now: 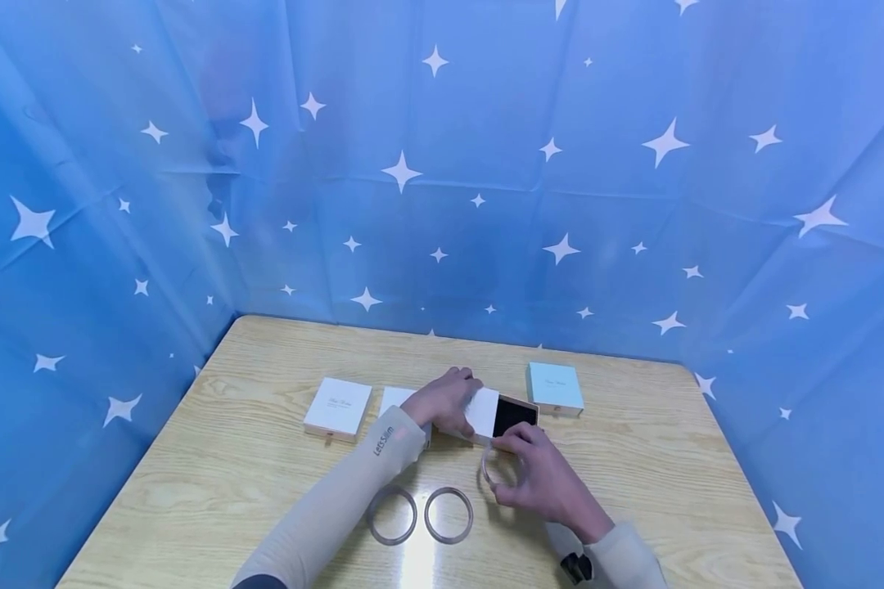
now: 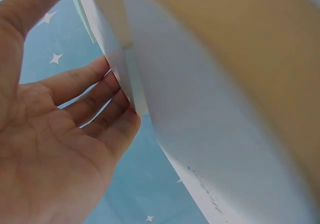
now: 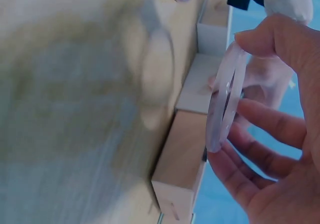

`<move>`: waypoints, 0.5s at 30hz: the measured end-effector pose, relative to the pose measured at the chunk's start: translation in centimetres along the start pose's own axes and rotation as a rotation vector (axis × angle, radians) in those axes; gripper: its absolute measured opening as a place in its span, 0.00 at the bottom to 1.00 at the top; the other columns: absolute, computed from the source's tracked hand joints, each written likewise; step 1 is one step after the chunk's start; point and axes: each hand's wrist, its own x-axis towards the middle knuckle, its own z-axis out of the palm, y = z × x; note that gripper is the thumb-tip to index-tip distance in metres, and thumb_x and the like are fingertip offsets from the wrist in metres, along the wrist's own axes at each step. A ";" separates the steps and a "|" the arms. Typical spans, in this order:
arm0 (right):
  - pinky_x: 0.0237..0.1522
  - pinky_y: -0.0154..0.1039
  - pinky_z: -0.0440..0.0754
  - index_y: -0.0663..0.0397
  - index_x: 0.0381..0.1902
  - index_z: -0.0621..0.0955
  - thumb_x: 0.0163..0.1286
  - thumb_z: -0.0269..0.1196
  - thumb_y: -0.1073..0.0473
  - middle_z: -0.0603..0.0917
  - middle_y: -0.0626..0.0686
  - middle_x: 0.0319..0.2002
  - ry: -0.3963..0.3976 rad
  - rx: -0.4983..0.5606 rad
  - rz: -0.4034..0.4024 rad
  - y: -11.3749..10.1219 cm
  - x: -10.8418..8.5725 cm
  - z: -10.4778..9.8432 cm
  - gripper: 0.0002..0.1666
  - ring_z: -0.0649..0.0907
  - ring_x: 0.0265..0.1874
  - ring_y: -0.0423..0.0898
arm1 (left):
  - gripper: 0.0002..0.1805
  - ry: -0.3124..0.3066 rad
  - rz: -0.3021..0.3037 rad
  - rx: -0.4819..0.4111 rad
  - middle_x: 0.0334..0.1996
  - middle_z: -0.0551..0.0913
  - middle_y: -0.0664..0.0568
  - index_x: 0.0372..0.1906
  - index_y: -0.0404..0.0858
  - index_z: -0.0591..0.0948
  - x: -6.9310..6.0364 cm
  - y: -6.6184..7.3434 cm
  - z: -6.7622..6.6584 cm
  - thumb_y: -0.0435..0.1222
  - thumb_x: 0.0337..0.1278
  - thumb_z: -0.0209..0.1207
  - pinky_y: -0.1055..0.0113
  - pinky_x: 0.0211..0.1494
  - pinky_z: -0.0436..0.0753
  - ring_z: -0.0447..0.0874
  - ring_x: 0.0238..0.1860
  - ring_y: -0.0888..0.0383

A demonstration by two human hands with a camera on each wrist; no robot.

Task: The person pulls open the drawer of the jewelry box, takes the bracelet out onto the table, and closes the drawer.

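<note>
Just short of the open box (image 1: 483,411), the right hand (image 1: 536,476) pinches a pale bangle (image 3: 218,116) across its width, thumb at one end and fingertips at the other, the palm clear of it. The bangle stands up, seen nearly edge-on. From this hand the dark inside (image 1: 514,419) of the box lies straight ahead, away from the body and slightly left; that is the relation that counts. The box's long axis runs left to right, and the bangle's line runs across it. The right hand is nearer the dark end; the left hand (image 1: 444,402) grips the white end, fingers spread along one side.

Left of the right hand, a left ring (image 1: 392,541) and a right ring (image 1: 448,540) lie flat on the table (image 1: 670,466), just beside each other. Farther out sit a white box (image 1: 339,403) to the left and a blue box (image 1: 556,386) to the right.

A middle box (image 1: 394,398) is partly hidden behind the left hand and sleeve (image 1: 339,499). The left thumb runs off the left wrist view. Whether the bangle touches the box, I cannot tell.
</note>
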 end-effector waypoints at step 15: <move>0.49 0.37 0.82 0.42 0.47 0.87 0.41 0.82 0.49 0.76 0.40 0.47 -0.064 -0.058 -0.077 -0.7 -3.0 1.3 0.30 0.75 0.48 0.35 | 0.48 -0.009 -0.004 -0.010 0.68 0.73 0.51 0.74 0.44 0.71 -0.2 0.0 0.0 0.52 0.46 0.77 0.61 0.67 0.77 0.71 0.65 0.54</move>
